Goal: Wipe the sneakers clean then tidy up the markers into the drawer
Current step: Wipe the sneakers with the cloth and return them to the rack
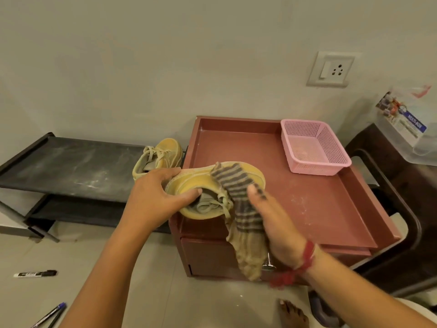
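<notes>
I am watching the left hand (156, 195) gripping a yellow sneaker (189, 183) by its heel above the front left corner of the red-brown cabinet (319, 204), while the right hand (276, 223), blurred, is pressing a striped cloth (233, 179) onto it with straight fingers; its thumb is hiding from me. The cloth is covering part of the drawer (208, 254) knob (268, 263). The second sneaker (163, 155) is sitting just left of the cabinet. A black marker (35, 273) is lying on the floor well left of it, its label unreadable. Right of the cabinet, a clear box (406, 131) is showing "MULTI-BOX".
</notes>
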